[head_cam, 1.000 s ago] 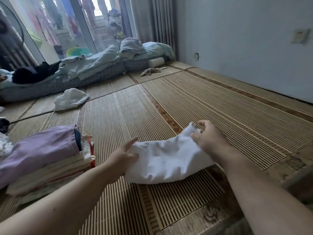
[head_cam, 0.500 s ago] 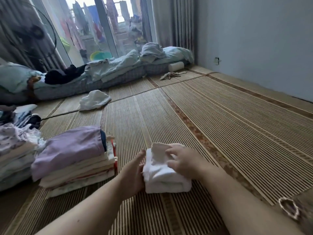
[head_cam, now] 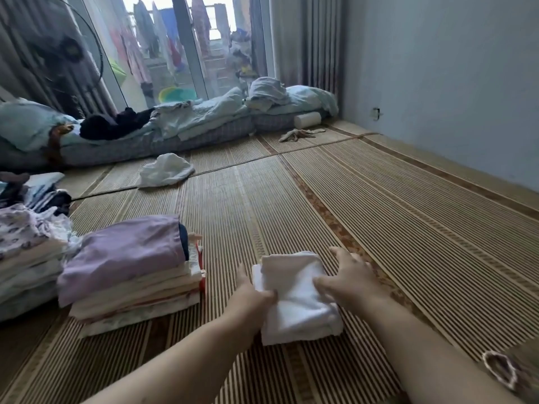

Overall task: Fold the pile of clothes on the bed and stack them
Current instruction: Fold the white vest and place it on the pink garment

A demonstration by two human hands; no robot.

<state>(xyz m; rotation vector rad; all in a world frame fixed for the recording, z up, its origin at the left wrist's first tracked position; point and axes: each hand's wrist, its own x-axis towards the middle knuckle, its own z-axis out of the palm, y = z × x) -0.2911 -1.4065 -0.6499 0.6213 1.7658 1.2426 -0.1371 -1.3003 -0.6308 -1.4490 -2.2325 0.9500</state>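
A white garment (head_cam: 294, 298), folded into a small thick bundle, lies on the bamboo mat (head_cam: 393, 217) in front of me. My left hand (head_cam: 252, 295) grips its left edge, thumb on top. My right hand (head_cam: 350, 279) holds the right side, fingers spread over the cloth and thumb pressing the top. To the left stands a stack of folded clothes (head_cam: 131, 275) topped by a lilac piece. A second folded stack (head_cam: 26, 258) with a patterned top sits at the far left. A loose white garment (head_cam: 166, 170) lies further back on the mat.
A bedroll with blue bedding (head_cam: 186, 123) and a dark garment (head_cam: 116, 123) lines the glass door. A fan (head_cam: 55, 51) stands at the back left. A small rag (head_cam: 297, 134) lies near the wall corner. A hair tie (head_cam: 497, 368) sits at the lower right.
The white garment was spread out between my hands a second ago; now it is folded into a compact bundle. Both hands have closed in on its sides, and my view has shifted left.
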